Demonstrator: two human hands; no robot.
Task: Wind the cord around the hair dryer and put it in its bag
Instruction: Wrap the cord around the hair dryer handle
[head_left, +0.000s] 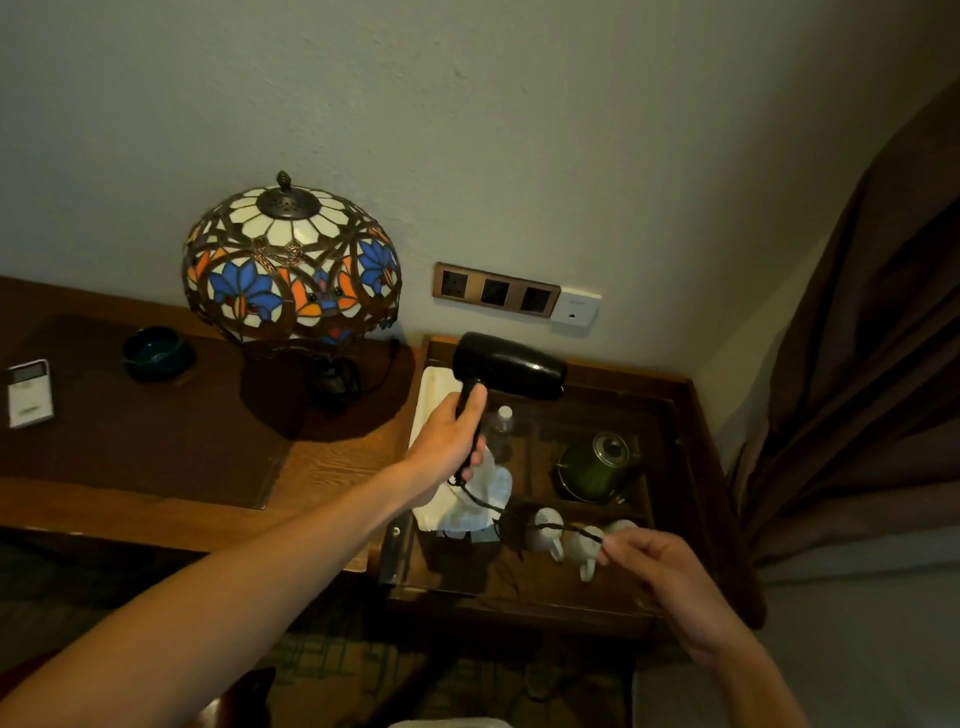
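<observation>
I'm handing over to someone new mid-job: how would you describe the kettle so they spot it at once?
Start at the stained-glass lamp and move right to the glass-topped wooden cabinet under the wall sockets. The kettle sits under the glass, right of the hair dryer. It is the only dark green, round-bodied thing there, with a knobbed lid; the cups in front of it are white.

A dome-shaped stained-glass lamp stands left of centre on the long wooden desk, a dark round bowl and a white rectangular remote further left. Right of the lamp, a glass-topped wooden side cabinet holds a green metal kettle, with what seem to be white ceramic cups below it.
</observation>
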